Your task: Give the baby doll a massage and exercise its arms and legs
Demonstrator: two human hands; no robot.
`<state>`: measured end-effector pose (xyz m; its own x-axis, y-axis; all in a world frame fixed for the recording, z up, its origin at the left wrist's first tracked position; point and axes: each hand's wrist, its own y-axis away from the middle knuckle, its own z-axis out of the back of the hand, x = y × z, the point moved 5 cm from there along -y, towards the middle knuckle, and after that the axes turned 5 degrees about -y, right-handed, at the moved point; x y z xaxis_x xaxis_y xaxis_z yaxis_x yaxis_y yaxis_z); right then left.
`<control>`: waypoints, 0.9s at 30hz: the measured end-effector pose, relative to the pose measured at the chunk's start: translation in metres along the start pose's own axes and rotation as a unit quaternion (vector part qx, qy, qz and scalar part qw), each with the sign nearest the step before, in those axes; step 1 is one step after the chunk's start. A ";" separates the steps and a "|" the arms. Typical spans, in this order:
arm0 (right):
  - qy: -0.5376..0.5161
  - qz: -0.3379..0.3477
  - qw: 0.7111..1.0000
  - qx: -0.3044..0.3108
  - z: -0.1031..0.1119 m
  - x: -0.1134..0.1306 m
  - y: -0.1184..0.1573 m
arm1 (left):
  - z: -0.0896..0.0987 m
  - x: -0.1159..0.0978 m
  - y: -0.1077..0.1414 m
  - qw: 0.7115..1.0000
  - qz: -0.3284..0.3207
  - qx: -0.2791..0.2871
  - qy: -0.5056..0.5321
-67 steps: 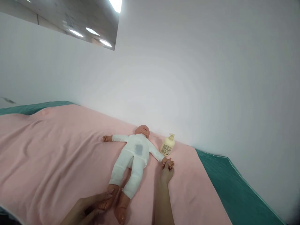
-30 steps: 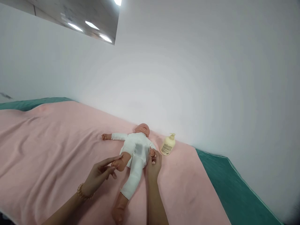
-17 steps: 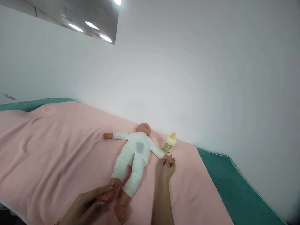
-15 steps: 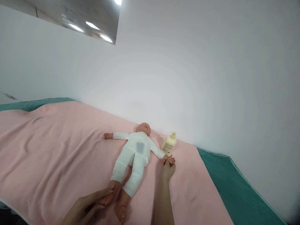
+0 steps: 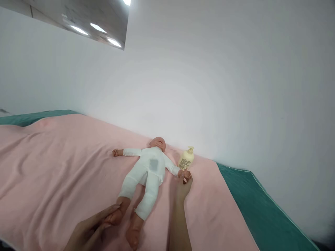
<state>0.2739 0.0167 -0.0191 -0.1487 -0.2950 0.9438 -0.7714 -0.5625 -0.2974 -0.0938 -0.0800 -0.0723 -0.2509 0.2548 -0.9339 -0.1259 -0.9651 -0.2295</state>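
Note:
A baby doll [image 5: 150, 165] with a white cloth body lies on its back on a pink blanket, its head toward the wall. My left hand [image 5: 91, 226] holds the doll's foot at the lower left, fingers on one side and thumb on the other. Around the doll's hand on the right side, my right hand [image 5: 184, 188] has its fingers closed. Just behind that hand stands a pale yellow pump bottle [image 5: 186, 158]. The doll's other arm is stretched out to the left, and its other foot rests on the blanket.
The pink blanket [image 5: 65, 157] has folds on the left. Green cloth [image 5: 251, 195] shows beyond it at the right and at the far left. A white wall [image 5: 196, 76] rises behind, with a reflective panel [image 5: 78, 17] at the upper left.
The whole view has shifted slightly, so things appear a little further left. The doll's leg in my left hand has swung slightly outward to the left. My right hand stays at the doll's hand.

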 end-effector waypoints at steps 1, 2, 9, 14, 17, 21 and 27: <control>0.016 0.030 0.999 0.010 -0.003 0.007 0.005 | 0.001 -0.005 -0.004 1.000 -0.008 -0.004 -0.002; 0.039 0.074 0.996 0.022 -0.008 0.015 0.010 | 0.002 -0.011 -0.009 1.000 -0.019 -0.006 -0.003; 0.199 0.412 0.881 0.121 -0.052 0.048 0.052 | -0.005 -0.061 -0.061 0.995 -0.039 -0.081 0.031; 0.224 0.455 0.833 0.222 -0.067 0.045 0.064 | -0.015 -0.079 -0.102 0.992 -0.040 -0.099 0.068; 0.228 0.453 0.828 0.241 -0.068 0.044 0.064 | -0.020 -0.081 -0.121 0.990 -0.037 -0.111 0.077; 0.227 0.447 0.826 0.257 -0.070 0.041 0.063 | -0.025 -0.078 -0.134 0.988 -0.032 -0.114 0.096; 0.155 0.390 0.878 0.229 -0.062 0.037 0.053 | -0.025 -0.075 -0.119 0.991 -0.022 -0.103 0.084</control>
<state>0.1894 0.0240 0.0090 -0.7377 -0.5442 0.3996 -0.0407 -0.5550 -0.8309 -0.0361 0.0140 0.0184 -0.0832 0.3004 -0.9502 0.0692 -0.9494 -0.3062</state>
